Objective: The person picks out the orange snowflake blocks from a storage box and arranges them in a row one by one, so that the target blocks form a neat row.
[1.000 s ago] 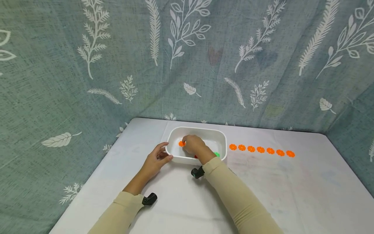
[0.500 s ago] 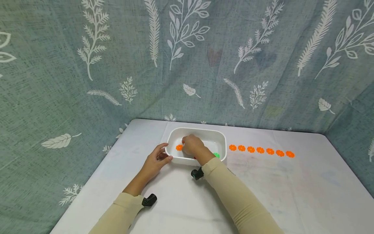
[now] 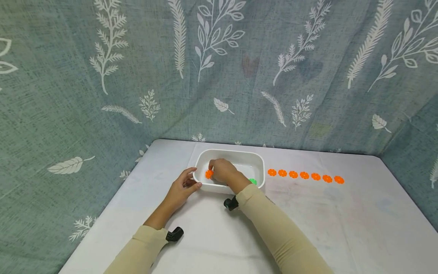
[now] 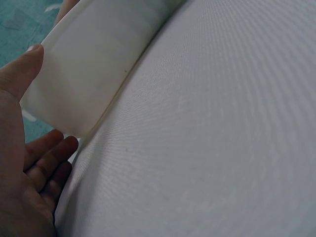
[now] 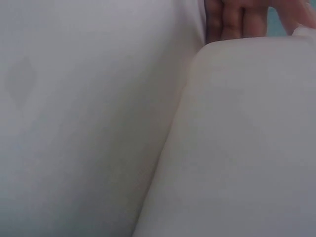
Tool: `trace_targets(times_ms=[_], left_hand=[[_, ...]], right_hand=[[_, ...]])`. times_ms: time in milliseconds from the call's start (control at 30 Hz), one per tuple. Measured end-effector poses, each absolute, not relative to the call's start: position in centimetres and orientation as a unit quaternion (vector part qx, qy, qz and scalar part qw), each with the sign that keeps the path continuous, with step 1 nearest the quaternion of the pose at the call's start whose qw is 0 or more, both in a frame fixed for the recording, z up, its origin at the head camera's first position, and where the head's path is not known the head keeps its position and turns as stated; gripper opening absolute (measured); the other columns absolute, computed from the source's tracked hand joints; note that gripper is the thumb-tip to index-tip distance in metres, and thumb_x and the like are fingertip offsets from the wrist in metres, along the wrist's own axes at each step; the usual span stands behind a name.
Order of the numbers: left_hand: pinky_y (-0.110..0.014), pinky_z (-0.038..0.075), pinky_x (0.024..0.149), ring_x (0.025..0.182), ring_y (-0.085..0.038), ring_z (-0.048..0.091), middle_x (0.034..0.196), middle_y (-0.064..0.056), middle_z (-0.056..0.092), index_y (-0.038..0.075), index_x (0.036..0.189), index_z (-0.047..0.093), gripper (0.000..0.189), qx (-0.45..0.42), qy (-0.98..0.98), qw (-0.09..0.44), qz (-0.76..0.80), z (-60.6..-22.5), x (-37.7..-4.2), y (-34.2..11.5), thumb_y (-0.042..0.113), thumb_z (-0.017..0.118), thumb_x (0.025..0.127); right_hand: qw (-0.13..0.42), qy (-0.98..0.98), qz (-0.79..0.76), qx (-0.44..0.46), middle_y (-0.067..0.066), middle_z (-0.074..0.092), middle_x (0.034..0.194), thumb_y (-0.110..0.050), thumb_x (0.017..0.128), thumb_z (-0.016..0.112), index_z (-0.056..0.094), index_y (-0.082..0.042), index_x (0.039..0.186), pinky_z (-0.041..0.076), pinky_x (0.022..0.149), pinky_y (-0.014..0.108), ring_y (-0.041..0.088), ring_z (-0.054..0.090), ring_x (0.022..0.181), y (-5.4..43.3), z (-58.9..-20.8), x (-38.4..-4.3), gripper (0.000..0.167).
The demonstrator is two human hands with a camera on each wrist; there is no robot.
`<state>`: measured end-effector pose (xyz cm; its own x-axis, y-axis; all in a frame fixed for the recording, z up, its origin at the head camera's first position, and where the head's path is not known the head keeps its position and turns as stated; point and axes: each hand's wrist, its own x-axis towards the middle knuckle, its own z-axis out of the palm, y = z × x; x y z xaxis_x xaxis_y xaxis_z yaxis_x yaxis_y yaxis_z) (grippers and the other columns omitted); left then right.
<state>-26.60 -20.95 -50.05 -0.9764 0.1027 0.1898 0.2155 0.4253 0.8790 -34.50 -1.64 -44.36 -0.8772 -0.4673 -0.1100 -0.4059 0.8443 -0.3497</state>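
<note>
A white plastic tub (image 3: 246,155) stands on the table. My left hand (image 3: 179,191) grips its near left corner, the thumb at the front rim and the fingers at the end wall. In the left wrist view the tub's outer wall (image 4: 94,64) sits between the thumb and fingers. My right hand (image 3: 224,171) reaches inside, fingers curled down and pinching at an orange flower-shaped disc (image 3: 209,174) near the left end. The hand hides its thumb and part of the tub floor. A green disc (image 3: 253,181) lies toward the right end.
Several orange flower-shaped discs (image 3: 293,174) lie in a row on the white tablecloth (image 3: 308,220), right of the tub. A patterned green-grey curtain (image 3: 171,114) hangs behind the table. Black wrist cameras (image 3: 175,234) stick out from both sleeves.
Inside the tub, the orange disc has shifted slightly toward me and to the left. My right fingers have moved left to it. The left hand stays on the corner.
</note>
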Motion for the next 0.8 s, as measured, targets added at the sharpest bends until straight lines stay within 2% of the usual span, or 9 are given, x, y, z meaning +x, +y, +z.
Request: trace_targets(times_ms=[200, 367, 467, 633, 700, 800], left_hand=[[-0.043, 0.048, 0.087, 0.102, -0.022, 0.061, 0.130, -0.009, 0.059, 0.028, 0.142, 0.044, 0.067, -0.096, -0.841, 0.054, -0.529, -50.1, -26.6, -20.9, 0.043, 0.075, 0.084], [-0.044, 0.047, 0.087, 0.103, -0.023, 0.062, 0.130, -0.010, 0.060, 0.027, 0.143, 0.043, 0.068, -0.102, -0.841, 0.057, -0.528, -50.2, -26.6, -21.2, 0.041, 0.075, 0.085], [-0.046, 0.047, 0.087, 0.104, -0.025, 0.061, 0.131, -0.013, 0.059, 0.024, 0.145, 0.042, 0.069, -0.105, -0.838, 0.053, -0.532, -50.3, -26.6, -21.1, 0.037, 0.075, 0.086], [-0.046, 0.047, 0.088, 0.105, -0.030, 0.061, 0.132, -0.021, 0.056, 0.011, 0.146, 0.039, 0.068, -0.111, -0.842, 0.046, -0.525, -48.1, -25.3, -20.3, 0.027, 0.073, 0.089], [-0.046, 0.047, 0.087, 0.104, -0.030, 0.061, 0.132, -0.020, 0.057, 0.010, 0.146, 0.039, 0.068, -0.111, -0.844, 0.047, -0.522, -48.0, -25.3, -20.3, 0.028, 0.073, 0.090], [-0.043, 0.047, 0.087, 0.104, -0.026, 0.062, 0.133, -0.016, 0.057, 0.015, 0.147, 0.039, 0.070, -0.109, -0.844, 0.049, -0.523, -49.3, -26.2, -20.9, 0.032, 0.073, 0.089]], right_hand=[[0.096, 0.947, -0.194, -0.239, -0.003, 0.061, 0.088, -0.007, 0.085, 0.070, 0.065, -0.018, 0.104, 0.046, 0.075, 0.029, 0.015, 0.056, 0.081, -1.2, -44.4, -34.7, 0.022], [0.098, 0.940, -0.218, -0.243, -0.004, 0.062, 0.085, -0.007, 0.085, 0.070, 0.064, -0.019, 0.100, 0.046, 0.074, 0.027, 0.014, 0.057, 0.078, -0.7, -44.6, -35.0, 0.020], [0.103, 0.934, -0.245, -0.239, -0.004, 0.063, 0.085, -0.008, 0.085, 0.073, 0.064, -0.019, 0.099, 0.047, 0.072, 0.027, 0.013, 0.058, 0.078, -0.2, -44.6, -35.2, 0.020], [0.110, 0.926, -0.288, -0.220, -0.004, 0.065, 0.087, -0.010, 0.085, 0.074, 0.064, -0.019, 0.100, 0.048, 0.071, 0.028, 0.012, 0.060, 0.080, 1.0, -44.2, -34.9, 0.021], [0.109, 0.924, -0.298, -0.213, -0.004, 0.064, 0.088, -0.010, 0.087, 0.072, 0.064, -0.019, 0.102, 0.048, 0.071, 0.028, 0.012, 0.059, 0.080, 1.5, -44.0, -34.7, 0.019], [0.106, 0.919, -0.316, -0.209, -0.003, 0.064, 0.088, -0.010, 0.089, 0.070, 0.064, -0.018, 0.105, 0.048, 0.072, 0.029, 0.013, 0.060, 0.079, 2.3, -43.6, -34.5, 0.019]])
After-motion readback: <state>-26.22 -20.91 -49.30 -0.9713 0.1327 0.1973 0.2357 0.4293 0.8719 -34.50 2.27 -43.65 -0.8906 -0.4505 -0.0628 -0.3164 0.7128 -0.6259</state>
